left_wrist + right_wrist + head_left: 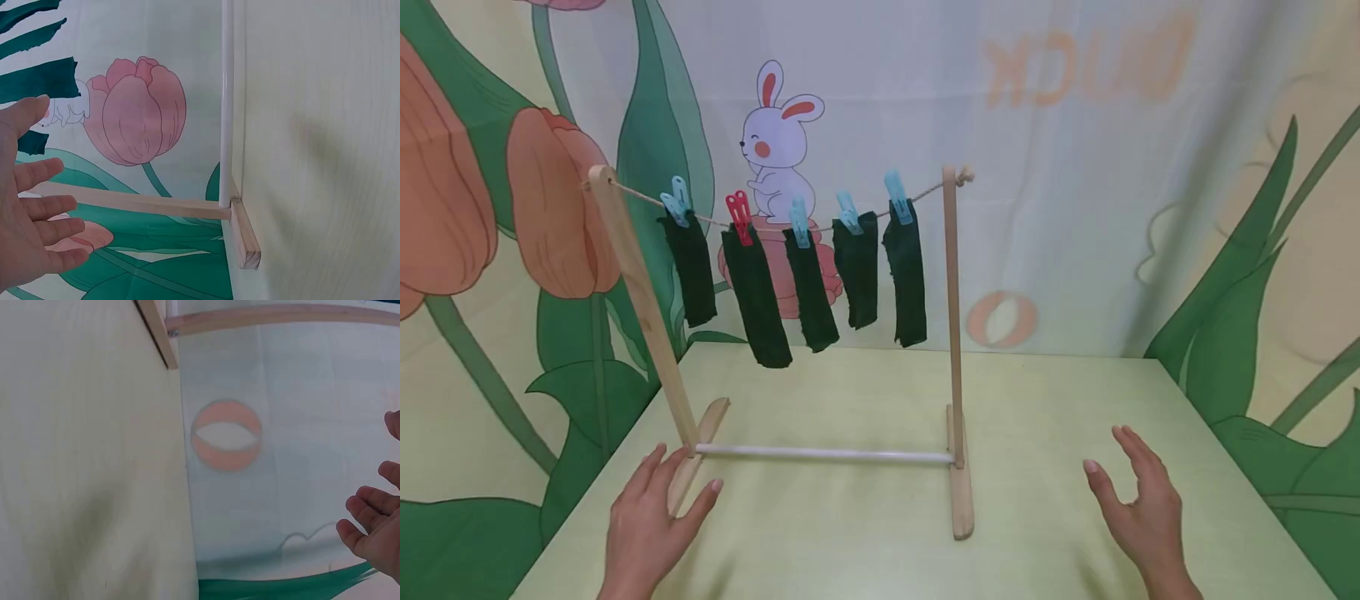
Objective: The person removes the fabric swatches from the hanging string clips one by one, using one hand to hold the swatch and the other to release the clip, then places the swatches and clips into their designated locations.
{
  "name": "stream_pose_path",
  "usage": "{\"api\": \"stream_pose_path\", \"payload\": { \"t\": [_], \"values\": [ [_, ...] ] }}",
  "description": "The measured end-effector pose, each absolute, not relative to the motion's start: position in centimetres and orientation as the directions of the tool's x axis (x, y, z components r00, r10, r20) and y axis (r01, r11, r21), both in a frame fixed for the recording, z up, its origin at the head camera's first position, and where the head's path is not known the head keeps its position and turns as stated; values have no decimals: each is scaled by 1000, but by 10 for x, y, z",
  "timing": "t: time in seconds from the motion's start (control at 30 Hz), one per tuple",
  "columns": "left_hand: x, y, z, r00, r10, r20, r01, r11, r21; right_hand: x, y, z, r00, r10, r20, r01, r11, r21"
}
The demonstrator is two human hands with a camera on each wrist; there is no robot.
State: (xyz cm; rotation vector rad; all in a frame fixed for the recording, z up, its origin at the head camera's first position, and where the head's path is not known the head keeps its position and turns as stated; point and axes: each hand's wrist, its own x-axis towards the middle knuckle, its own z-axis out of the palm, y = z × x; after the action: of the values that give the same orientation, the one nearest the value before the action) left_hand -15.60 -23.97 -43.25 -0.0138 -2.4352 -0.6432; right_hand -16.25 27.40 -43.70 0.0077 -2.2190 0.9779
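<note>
A small wooden drying rack stands on the table, with a rope (640, 195) strung between its left post (643, 308) and right post (953, 325). Several dark green cloth strips (757, 300) hang from the rope, held by light blue clothespins (800, 222) and one red clothespin (739, 217). My left hand (651, 521), fingers spread and holding nothing, is in front of the rack's left foot, overlapping it in the head view. To the right of the rack, my right hand (1142, 508) hovers over the table with its fingers apart and nothing in them.
A white rod (823, 454) joins the two wooden feet low over the pale table (1045, 417). The right foot (962, 500) points toward me. Behind the table hangs a printed curtain (1075, 208) with tulips and a rabbit.
</note>
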Motion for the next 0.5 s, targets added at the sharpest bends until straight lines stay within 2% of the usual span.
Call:
{"api": "stream_pose_path", "payload": {
  "t": [0.3, 0.5],
  "values": [
    [-164, -225, -429, -865, -219, 451, 112, 792, 601, -172, 257, -429, -666, 181, 723, -458, 665, -589],
    [-172, -218, -428, -853, -281, 439, 104, 734, 671, -175, 248, -425, -652, 165, 740, -513, 624, -590]
  ]
}}
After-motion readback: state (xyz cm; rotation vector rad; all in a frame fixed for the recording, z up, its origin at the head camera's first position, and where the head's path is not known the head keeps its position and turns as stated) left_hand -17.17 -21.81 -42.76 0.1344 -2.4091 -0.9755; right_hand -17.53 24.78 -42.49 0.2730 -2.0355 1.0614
